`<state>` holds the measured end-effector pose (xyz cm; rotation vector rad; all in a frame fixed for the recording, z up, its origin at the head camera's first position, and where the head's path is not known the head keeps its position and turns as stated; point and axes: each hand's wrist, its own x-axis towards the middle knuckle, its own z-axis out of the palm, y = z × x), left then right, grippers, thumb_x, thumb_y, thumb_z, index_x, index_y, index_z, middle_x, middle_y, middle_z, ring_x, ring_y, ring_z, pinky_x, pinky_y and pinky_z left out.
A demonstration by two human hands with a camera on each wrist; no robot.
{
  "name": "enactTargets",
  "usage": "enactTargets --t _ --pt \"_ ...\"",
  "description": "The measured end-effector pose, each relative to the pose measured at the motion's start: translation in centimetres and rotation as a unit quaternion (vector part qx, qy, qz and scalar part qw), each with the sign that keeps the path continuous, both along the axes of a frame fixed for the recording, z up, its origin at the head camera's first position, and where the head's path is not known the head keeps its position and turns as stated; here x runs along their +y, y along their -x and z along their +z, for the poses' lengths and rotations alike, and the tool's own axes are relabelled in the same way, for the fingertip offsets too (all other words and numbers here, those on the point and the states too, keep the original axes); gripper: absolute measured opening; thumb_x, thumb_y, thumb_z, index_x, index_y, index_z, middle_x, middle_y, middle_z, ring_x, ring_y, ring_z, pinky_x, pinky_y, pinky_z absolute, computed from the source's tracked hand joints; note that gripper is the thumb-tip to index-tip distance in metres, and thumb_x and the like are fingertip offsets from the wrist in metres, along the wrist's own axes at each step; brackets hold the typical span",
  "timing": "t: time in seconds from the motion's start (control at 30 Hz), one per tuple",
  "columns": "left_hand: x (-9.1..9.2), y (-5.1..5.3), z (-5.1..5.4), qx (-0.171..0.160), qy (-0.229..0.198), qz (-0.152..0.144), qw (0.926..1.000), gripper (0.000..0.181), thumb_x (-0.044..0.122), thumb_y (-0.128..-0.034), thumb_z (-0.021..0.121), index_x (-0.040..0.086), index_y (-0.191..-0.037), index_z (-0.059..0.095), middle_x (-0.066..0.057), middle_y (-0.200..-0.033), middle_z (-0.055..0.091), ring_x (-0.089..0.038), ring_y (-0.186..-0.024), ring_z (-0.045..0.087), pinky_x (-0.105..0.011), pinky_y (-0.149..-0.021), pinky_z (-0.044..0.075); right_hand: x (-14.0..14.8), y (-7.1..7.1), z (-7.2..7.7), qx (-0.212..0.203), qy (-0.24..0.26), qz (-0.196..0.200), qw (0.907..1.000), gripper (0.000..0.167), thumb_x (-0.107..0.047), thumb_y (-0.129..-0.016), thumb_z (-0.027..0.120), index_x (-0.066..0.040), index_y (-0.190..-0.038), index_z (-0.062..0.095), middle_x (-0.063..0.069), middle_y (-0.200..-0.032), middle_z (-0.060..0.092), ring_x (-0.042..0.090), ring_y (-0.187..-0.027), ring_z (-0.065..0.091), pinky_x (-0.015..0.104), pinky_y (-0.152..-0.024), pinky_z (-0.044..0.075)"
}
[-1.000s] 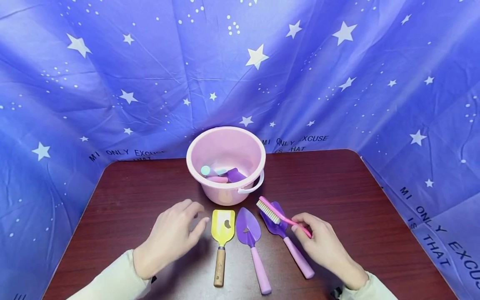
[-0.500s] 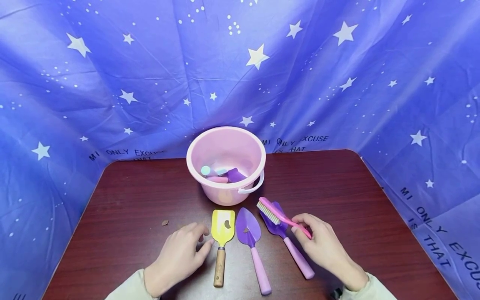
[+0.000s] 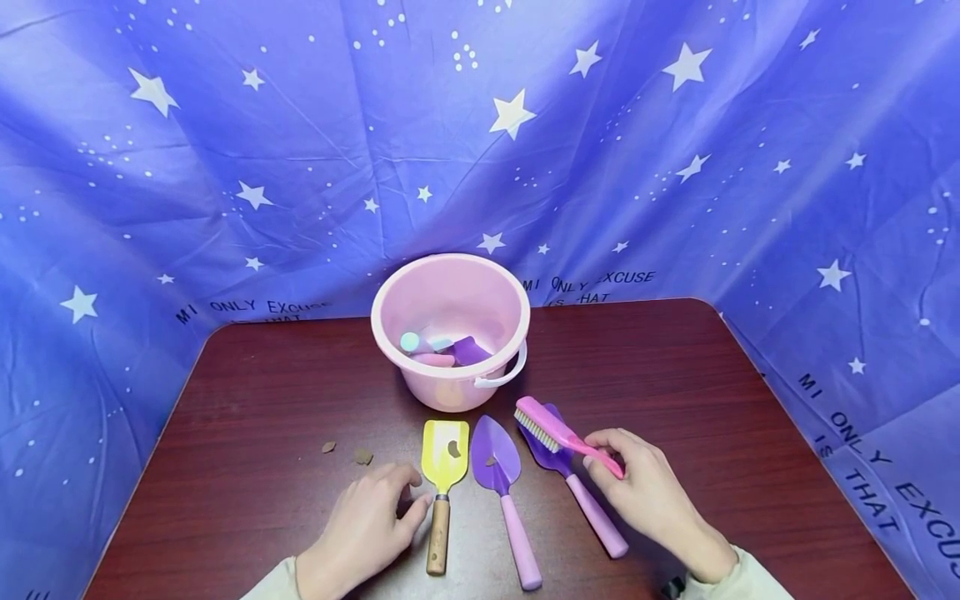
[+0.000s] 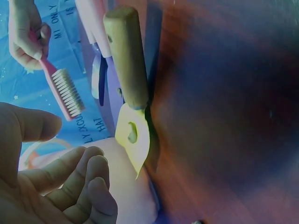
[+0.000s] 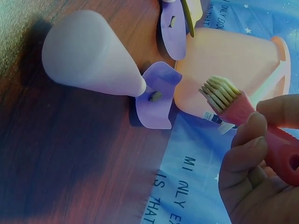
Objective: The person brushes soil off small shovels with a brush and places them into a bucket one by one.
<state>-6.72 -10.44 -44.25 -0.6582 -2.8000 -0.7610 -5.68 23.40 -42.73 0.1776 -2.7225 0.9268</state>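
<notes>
My right hand (image 3: 651, 487) pinches the handle of a pink brush (image 3: 551, 421), whose pale bristles face down and left above a purple shovel with a pink handle (image 3: 597, 517). The right wrist view shows a small leaf bit on that shovel's blade (image 5: 156, 95). My left hand (image 3: 367, 521) holds nothing. Its fingers are loosely bent, just left of a yellow shovel (image 3: 445, 454) with a wooden handle (image 4: 125, 56); the left wrist view shows a gap between them. Between the two shovels lies a pointed purple trowel (image 3: 497, 454). Leaf bits lie on the yellow and pointed blades.
Behind the tools stands a pink bucket (image 3: 452, 387) with a white handle (image 3: 504, 377); several small tools lie inside it. Two leaf bits (image 3: 363, 456) lie on the dark wood table (image 3: 247, 400) left of the yellow shovel. A blue star-patterned cloth (image 3: 300, 125) hangs around the table.
My left hand has moved toward me and slightly right, uncovering two leaf bits on the table. The right hand has stayed in place while the brush turned slightly in its grip.
</notes>
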Motion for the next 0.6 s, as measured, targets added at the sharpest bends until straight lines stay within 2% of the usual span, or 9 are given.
enactTargets --t 0.3,0.6 --pt "0.2 -0.7 -1.1 -0.020 -0.029 0.012 0.9993 0.015 0.020 -0.0732 0.076 0.017 -0.077 0.062 0.016 -0.064 0.042 0.002 -0.056 0.039 -0.024 -0.053 0.037 -0.1 0.0 0.0 -0.019 -0.002 -0.006 0.9998 0.021 -0.008 -0.074 0.074 -0.021 -0.090 0.068 -0.015 -0.072 0.052 0.002 -0.059 0.046 0.021 -0.054 0.038" --pt "0.8 -1.7 -2.1 -0.046 -0.039 0.017 0.9980 0.018 0.026 -0.0737 0.075 0.019 -0.076 0.059 0.015 -0.063 0.044 0.002 -0.055 0.038 -0.020 -0.051 0.033 -0.3 0.0 -0.1 0.000 -0.003 0.014 0.9999 0.013 -0.021 -0.080 0.077 -0.020 -0.091 0.070 -0.018 -0.078 0.056 0.001 -0.064 0.047 0.022 -0.057 0.040"
